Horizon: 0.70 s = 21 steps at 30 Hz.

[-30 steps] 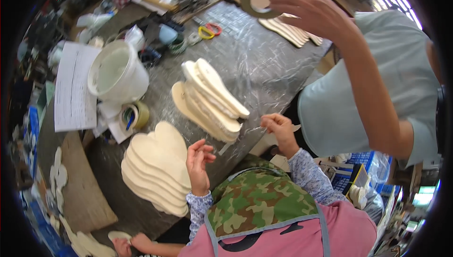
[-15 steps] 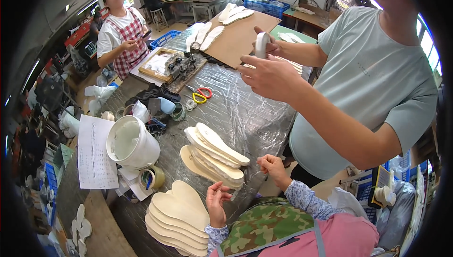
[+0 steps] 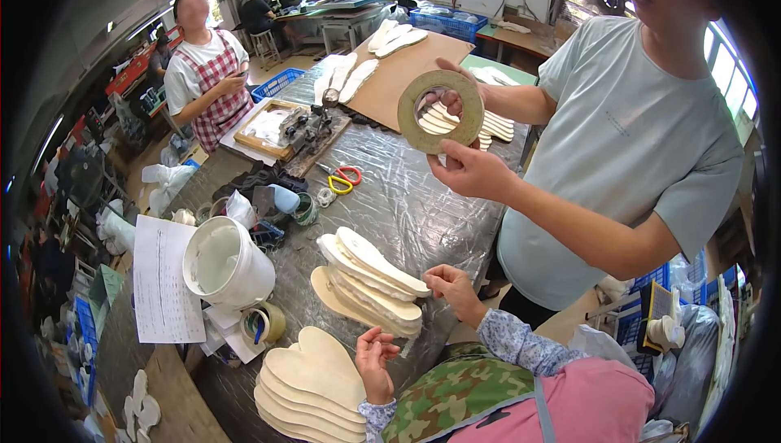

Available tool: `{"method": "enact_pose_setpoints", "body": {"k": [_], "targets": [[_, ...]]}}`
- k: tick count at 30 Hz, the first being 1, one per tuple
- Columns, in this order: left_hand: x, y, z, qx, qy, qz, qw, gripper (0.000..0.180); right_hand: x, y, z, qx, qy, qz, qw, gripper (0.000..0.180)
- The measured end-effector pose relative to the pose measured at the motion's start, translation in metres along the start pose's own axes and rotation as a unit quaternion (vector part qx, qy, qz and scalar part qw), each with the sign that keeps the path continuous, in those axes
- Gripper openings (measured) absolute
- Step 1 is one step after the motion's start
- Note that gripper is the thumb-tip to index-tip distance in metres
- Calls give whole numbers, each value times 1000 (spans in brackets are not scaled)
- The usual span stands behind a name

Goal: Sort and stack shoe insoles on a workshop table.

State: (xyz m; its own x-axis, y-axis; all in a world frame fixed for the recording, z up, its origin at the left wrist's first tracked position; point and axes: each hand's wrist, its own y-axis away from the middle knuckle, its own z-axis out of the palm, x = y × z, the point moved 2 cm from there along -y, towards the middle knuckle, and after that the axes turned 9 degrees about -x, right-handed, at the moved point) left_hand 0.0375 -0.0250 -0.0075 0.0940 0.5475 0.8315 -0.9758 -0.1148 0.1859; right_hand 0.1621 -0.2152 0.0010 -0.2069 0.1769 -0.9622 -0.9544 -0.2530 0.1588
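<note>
My left hand (image 3: 376, 366) is beside the near end of a stack of cream insoles with fluffy edges (image 3: 370, 280). Its fingers are loosely curled and apart, and a small translucent scrap (image 3: 404, 349) shows by the fingertips. At the stack's right tip is my right hand (image 3: 457, 292), thumb and fingers pinched together; what they hold, if anything, is hidden. Left of my left hand lies a fanned pile of flat cream insoles (image 3: 313, 374). Across the table's right side, a co-worker's hands (image 3: 468, 166) hold up a roll of tape (image 3: 411, 122), its flat side turned to me.
A white bucket (image 3: 232, 260), a written sheet (image 3: 167, 288) and another tape roll (image 3: 272, 322) stand at the left. Scissors with red and yellow handles (image 3: 342, 180) lie farther back. Beyond are a wooden frame (image 3: 272, 150), brown board (image 3: 390, 89) and another person (image 3: 213, 85).
The co-worker has turned the tape roll from edge-on to flat-side-on. My right hand has moved left to the tip of the insole stack. My left hand has shifted slightly downward.
</note>
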Motion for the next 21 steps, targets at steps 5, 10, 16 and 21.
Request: {"method": "enact_pose_setpoints", "body": {"k": [5,10,16,21], "targets": [[0,1,3,-8,3,-6,1000,27,1,2,-4,1,8,3,1000,15],[-3,-1,5,-14,-1,-12,1000,27,-6,4,-5,-2,4,5,1000,15],[-4,-2,10,-16,-26,-26,999,27,-16,7,-4,-21,-13,-3,1000,19],[-9,-4,12,-35,-46,-29,998,26,-13,9,-10,-6,-16,0,1000,20]]}}
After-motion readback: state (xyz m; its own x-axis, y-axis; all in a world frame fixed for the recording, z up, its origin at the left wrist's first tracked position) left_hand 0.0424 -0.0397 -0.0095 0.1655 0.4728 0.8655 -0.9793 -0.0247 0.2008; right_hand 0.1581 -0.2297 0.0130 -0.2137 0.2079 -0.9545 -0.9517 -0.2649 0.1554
